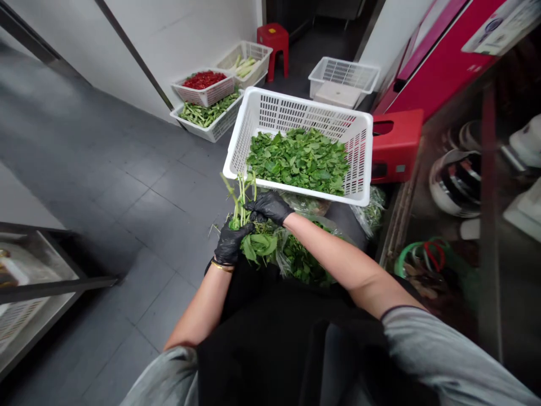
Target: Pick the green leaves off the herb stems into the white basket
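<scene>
Both my hands wear black gloves. My left hand point(230, 242) is closed around a bunch of green stalks point(242, 198) that stick upward from its grip. My right hand point(269, 206) pinches at the same stalks just above the left hand. Leafy greens point(258, 246) hang below the hands, over a clear bag of more greens point(302, 259) on my lap. Right beyond the hands stands a white plastic basket point(253, 118) holding plucked green leaves point(299, 159).
A red stool point(396, 145) stands right of the basket. Along the far wall sit white baskets with green beans point(206, 114), red chillies point(203, 80) and pale stalks point(245, 66), another red stool point(274, 40) and an empty basket point(343, 79). A metal shelf point(38, 282) is at left.
</scene>
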Action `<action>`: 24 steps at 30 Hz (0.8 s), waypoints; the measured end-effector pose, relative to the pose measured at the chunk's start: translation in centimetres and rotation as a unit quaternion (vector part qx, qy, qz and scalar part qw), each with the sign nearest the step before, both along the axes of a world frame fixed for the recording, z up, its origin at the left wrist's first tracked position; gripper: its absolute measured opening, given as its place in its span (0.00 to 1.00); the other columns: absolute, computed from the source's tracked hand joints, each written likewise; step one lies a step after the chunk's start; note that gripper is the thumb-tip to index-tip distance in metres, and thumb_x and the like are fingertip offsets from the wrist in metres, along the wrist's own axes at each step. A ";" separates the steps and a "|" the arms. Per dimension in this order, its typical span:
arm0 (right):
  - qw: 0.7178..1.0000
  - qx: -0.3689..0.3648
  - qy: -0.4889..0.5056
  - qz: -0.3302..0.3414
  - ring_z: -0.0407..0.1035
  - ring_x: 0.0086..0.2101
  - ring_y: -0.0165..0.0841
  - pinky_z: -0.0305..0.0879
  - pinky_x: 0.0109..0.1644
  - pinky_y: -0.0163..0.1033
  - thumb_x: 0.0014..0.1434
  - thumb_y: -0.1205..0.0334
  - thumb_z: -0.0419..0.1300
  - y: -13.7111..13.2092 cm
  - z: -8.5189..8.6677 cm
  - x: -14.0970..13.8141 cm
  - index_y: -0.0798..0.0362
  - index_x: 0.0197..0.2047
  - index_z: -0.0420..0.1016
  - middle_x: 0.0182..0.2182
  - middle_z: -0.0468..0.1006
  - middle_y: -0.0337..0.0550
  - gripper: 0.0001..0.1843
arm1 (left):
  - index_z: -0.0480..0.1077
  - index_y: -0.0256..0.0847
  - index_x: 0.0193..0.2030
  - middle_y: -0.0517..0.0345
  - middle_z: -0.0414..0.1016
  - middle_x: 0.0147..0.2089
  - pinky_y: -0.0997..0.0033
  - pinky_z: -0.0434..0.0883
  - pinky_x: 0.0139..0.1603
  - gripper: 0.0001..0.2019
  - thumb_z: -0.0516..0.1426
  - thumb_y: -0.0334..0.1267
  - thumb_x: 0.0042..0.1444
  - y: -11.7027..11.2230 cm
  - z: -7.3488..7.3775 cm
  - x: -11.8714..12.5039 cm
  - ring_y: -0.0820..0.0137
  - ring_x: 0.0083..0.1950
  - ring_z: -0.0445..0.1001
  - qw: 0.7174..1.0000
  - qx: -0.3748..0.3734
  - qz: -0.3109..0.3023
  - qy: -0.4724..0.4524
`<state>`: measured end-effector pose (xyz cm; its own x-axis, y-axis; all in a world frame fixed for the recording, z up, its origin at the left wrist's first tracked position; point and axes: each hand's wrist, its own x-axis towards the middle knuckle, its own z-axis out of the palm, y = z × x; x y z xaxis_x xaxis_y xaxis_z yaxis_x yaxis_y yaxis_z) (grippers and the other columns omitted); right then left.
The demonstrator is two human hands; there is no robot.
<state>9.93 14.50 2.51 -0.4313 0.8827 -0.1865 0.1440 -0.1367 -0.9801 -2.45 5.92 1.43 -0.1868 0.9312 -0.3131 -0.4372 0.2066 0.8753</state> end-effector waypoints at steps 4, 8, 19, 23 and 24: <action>1.000 0.020 -0.002 0.001 0.64 0.18 0.26 0.60 0.23 0.32 0.44 0.47 0.70 0.1 1.0 1.4 0.56 0.20 0.71 0.16 0.71 0.37 0.20 | 0.76 0.38 0.36 0.59 0.79 0.31 0.67 0.73 0.38 0.19 0.70 0.34 0.33 -0.3 -0.1 -0.4 0.68 0.31 0.76 0.999 -0.016 0.025 -0.043; 0.994 -0.064 0.071 -0.059 0.65 0.16 0.27 0.62 0.20 0.32 0.45 0.44 0.68 -0.3 0.8 2.0 0.55 0.26 0.73 0.16 0.72 0.37 0.21 | 0.77 0.38 0.32 0.58 0.77 0.28 0.65 0.73 0.38 0.13 0.68 0.37 0.37 -0.4 -0.1 -0.6 0.66 0.31 0.77 0.999 -0.011 0.013 -0.049; 0.982 -0.156 0.086 0.058 0.63 0.14 0.24 0.59 0.16 0.29 0.41 0.50 0.72 0.8 1.1 6.0 0.57 0.28 0.72 0.16 0.74 0.37 0.21 | 0.76 0.39 0.32 0.59 0.77 0.27 0.71 0.72 0.30 0.14 0.70 0.34 0.36 -0.9 0.2 -0.5 0.71 0.25 0.73 0.999 0.017 0.027 0.031; 0.979 -0.127 0.147 -0.061 0.60 0.14 0.23 0.55 0.16 0.29 0.45 0.50 0.70 0.7 1.0 7.2 0.57 0.31 0.74 0.15 0.72 0.35 0.19 | 0.76 0.39 0.32 0.59 0.75 0.25 0.72 0.71 0.28 0.12 0.69 0.36 0.39 -0.6 0.6 -0.1 0.71 0.24 0.72 0.998 -0.008 0.000 -0.058; 0.983 -0.122 0.129 -0.039 0.59 0.14 0.23 0.54 0.16 0.29 0.45 0.50 0.70 0.2 0.8 6.9 0.58 0.31 0.75 0.15 0.73 0.36 0.19 | 0.76 0.39 0.32 0.59 0.76 0.25 0.72 0.72 0.29 0.12 0.69 0.36 0.39 -0.4 0.5 0.1 0.71 0.25 0.73 0.997 -0.011 -0.005 -0.077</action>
